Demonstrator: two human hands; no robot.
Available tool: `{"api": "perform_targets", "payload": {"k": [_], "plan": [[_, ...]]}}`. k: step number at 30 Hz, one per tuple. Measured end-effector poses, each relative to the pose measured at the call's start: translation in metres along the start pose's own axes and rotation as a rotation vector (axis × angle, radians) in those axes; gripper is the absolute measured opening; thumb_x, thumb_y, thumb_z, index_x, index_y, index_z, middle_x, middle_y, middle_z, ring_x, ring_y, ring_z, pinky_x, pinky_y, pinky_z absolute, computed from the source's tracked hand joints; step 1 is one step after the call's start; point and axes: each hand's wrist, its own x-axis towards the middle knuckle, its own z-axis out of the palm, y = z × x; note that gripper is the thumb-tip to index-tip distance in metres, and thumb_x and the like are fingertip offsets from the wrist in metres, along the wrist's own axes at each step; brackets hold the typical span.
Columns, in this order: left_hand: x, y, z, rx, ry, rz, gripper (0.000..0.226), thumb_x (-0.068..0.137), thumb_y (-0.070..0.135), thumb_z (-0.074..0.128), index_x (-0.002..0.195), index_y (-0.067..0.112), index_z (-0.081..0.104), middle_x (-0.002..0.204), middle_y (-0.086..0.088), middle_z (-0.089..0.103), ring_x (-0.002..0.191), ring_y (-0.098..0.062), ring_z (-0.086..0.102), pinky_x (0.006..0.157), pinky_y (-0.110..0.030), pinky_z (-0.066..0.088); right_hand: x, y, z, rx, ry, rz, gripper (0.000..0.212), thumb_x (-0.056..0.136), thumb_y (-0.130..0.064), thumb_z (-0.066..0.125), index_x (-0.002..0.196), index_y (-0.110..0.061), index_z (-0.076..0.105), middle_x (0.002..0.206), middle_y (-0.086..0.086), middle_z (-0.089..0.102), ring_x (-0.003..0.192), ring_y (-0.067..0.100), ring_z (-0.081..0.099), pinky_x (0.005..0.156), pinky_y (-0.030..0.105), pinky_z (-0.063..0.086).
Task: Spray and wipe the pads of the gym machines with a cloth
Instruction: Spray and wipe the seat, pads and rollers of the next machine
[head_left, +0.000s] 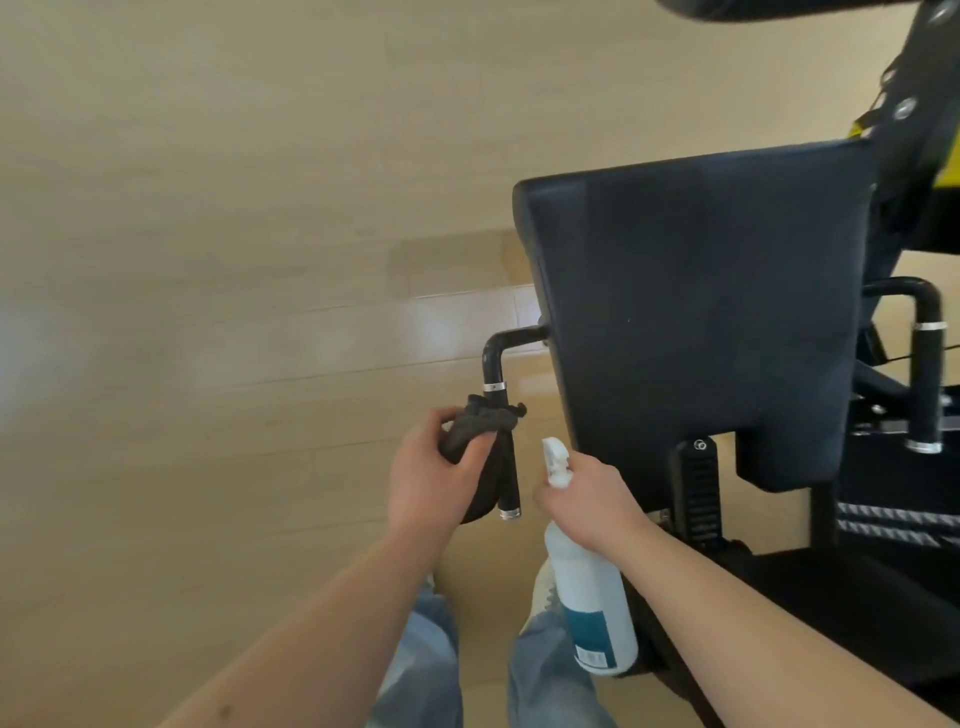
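Observation:
A large black seat pad (696, 322) of a gym machine fills the right half of the view. A black handle bar (500, 415) juts out from its left side and runs toward me. My left hand (434, 478) grips a dark cloth (478, 434) wrapped around that handle's grip. My right hand (589, 499) holds a white spray bottle (592, 613) by its neck, with the nozzle (555, 457) pointing up beside the pad's near corner.
A second black handle (927, 384) stands on the pad's right side. The machine's black and yellow frame (914, 130) rises at the top right, with its base and seat post (698, 493) below the pad. Light wooden floor (208, 260) lies to the left. My jeans (431, 654) show below.

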Motion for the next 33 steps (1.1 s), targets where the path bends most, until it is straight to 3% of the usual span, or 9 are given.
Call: {"api": "perform_targets", "payload": {"k": [3,6,9,14,16,18,22,29,33], "plan": [[0.009,-0.012,0.028,0.132,-0.17,0.088,0.058,0.087,0.048,0.072,0.139,0.043,0.047,0.125,0.015,0.052,0.11,-0.001,0.055,0.091,-0.024,0.053,0.003,0.009,-0.009,0.005,-0.005,-0.012,0.006,0.095,-0.028,0.063,0.095,-0.025,0.058,0.087,-0.004,0.062,0.081,0.013,0.062,0.071,0.025,0.048],[0.017,-0.028,0.051,0.695,-0.375,0.366,0.065,0.096,0.046,0.061,0.154,0.037,0.034,0.147,0.007,0.038,0.132,-0.018,0.039,0.111,-0.034,0.041,0.004,0.019,-0.015,0.003,-0.009,-0.003,0.006,0.096,-0.026,0.061,0.093,-0.025,0.055,0.087,-0.003,0.06,0.08,0.012,0.06,0.065,0.022,0.042],[0.019,-0.04,0.052,1.019,-0.316,0.612,0.054,0.1,0.036,0.053,0.151,0.036,0.039,0.162,0.003,0.029,0.142,-0.028,0.026,0.115,-0.045,0.031,0.007,0.03,-0.016,-0.001,-0.031,0.009,0.012,0.095,-0.027,0.062,0.106,-0.026,0.057,0.093,-0.004,0.061,0.086,0.012,0.06,0.069,0.023,0.044],[0.042,-0.056,0.05,1.17,-0.25,0.845,0.048,0.098,0.041,0.056,0.143,0.026,0.052,0.167,-0.006,0.024,0.155,-0.034,0.009,0.123,-0.063,0.007,0.014,0.041,-0.013,-0.024,-0.058,0.013,0.02,0.097,-0.029,0.063,0.112,-0.03,0.05,0.09,-0.012,0.053,0.083,0.01,0.057,0.063,0.016,0.038],[0.059,-0.055,0.054,1.273,-0.325,1.044,0.046,0.099,0.041,0.054,0.141,0.021,0.055,0.165,-0.008,0.03,0.157,-0.034,0.009,0.123,-0.066,0.001,0.02,0.042,-0.01,-0.032,-0.07,0.003,0.019,0.097,-0.028,0.063,0.11,-0.032,0.049,0.089,-0.012,0.054,0.083,0.011,0.058,0.064,0.016,0.04],[0.075,-0.05,0.055,1.312,-0.383,1.171,0.037,0.101,0.042,0.049,0.128,0.022,0.065,0.146,-0.004,0.056,0.152,-0.031,0.029,0.123,-0.064,0.0,0.026,0.045,-0.006,-0.04,-0.088,-0.01,0.014,0.096,-0.027,0.063,0.103,-0.031,0.053,0.089,-0.009,0.057,0.084,0.012,0.06,0.067,0.018,0.042],[0.084,-0.071,0.064,1.179,-0.322,1.314,0.036,0.101,0.036,0.041,0.088,0.023,0.071,0.091,0.003,0.068,0.109,-0.026,0.059,0.126,-0.056,0.012,0.038,0.049,0.0,-0.04,-0.111,-0.032,0.016,0.092,-0.026,0.064,0.087,-0.032,0.051,0.087,-0.004,0.059,0.082,0.013,0.061,0.066,0.02,0.041],[0.061,-0.121,0.082,1.074,-0.464,1.5,0.034,0.1,0.037,0.044,0.081,0.023,0.069,0.081,0.004,0.064,0.094,-0.023,0.058,0.123,-0.046,0.021,0.042,0.055,-0.001,-0.025,-0.141,-0.025,0.01,0.092,-0.021,0.063,0.096,-0.014,0.057,0.089,0.008,0.061,0.079,0.012,0.058,0.067,0.024,0.044],[0.113,-0.07,0.06,1.052,-0.278,1.449,0.032,0.097,0.042,0.046,0.084,0.022,0.067,0.09,0.001,0.064,0.104,-0.025,0.06,0.124,-0.05,0.021,0.044,0.055,-0.009,-0.017,-0.142,-0.025,0.013,0.092,-0.019,0.064,0.089,-0.026,0.053,0.087,0.001,0.061,0.082,0.012,0.061,0.065,0.021,0.041]]}}
